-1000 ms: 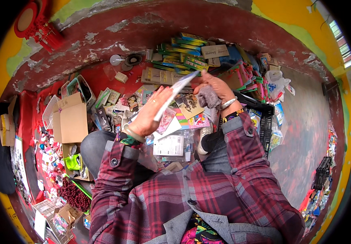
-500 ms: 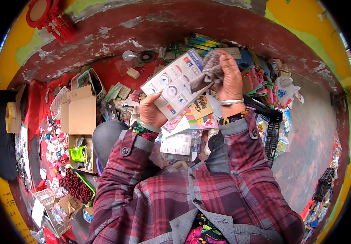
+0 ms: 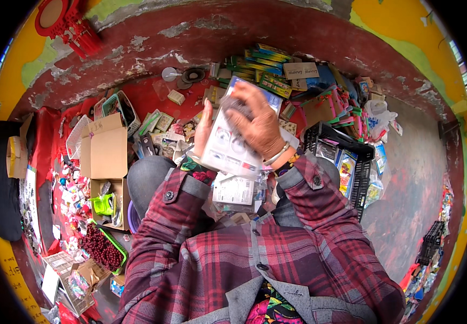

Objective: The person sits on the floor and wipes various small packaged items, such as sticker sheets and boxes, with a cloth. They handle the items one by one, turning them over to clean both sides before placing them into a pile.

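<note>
In front of my chest, a flat white package (image 3: 232, 156) with a blue end and printed round pictures is held at a tilt. My left hand (image 3: 203, 130) supports its left edge, fingers pointing up and thumb side partly hidden behind it. Over its printed face lies my right hand (image 3: 258, 123), closed on a grey-brown cloth (image 3: 238, 107) pressed against the surface. The right fingers are slightly blurred. Below the package, a stack of clear-wrapped white packets (image 3: 233, 190) sits between my legs.
On the right stands a black plastic crate (image 3: 364, 181) with colourful packets. An open cardboard box (image 3: 109, 154) is at my left, near dark red beads (image 3: 99, 245) in a green basket. Long green and blue boxes (image 3: 268, 58) are piled by the wall.
My right hand has come down and left, bringing the cloth from beside the package onto its face. The package now stands more upright, and my left fingers have straightened.
</note>
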Action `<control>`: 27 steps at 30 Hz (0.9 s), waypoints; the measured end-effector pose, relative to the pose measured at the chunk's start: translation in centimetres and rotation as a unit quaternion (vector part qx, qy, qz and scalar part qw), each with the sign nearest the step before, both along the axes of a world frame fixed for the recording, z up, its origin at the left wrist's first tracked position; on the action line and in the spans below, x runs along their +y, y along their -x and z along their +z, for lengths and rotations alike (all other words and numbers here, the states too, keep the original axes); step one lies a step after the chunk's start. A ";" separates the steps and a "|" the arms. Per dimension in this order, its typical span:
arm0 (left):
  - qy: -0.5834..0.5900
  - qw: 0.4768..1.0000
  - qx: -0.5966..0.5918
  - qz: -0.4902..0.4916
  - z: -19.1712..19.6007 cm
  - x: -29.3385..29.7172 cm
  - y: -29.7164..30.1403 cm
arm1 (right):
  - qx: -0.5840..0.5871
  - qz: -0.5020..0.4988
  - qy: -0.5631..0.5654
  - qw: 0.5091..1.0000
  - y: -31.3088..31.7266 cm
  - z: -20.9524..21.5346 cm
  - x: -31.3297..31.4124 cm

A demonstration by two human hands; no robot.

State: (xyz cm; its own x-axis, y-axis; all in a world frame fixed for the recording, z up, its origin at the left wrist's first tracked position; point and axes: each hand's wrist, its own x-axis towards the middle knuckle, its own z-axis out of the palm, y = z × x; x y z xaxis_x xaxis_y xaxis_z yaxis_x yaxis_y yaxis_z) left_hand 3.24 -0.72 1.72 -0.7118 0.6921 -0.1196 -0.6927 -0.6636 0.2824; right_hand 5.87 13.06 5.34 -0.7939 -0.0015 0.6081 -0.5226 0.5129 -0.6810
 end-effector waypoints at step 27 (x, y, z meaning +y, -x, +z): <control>0.089 0.993 0.078 -0.018 -0.2 -0.6 -1.9 | 0.019 0.039 -0.048 0.998 0.1 -0.9 -1.1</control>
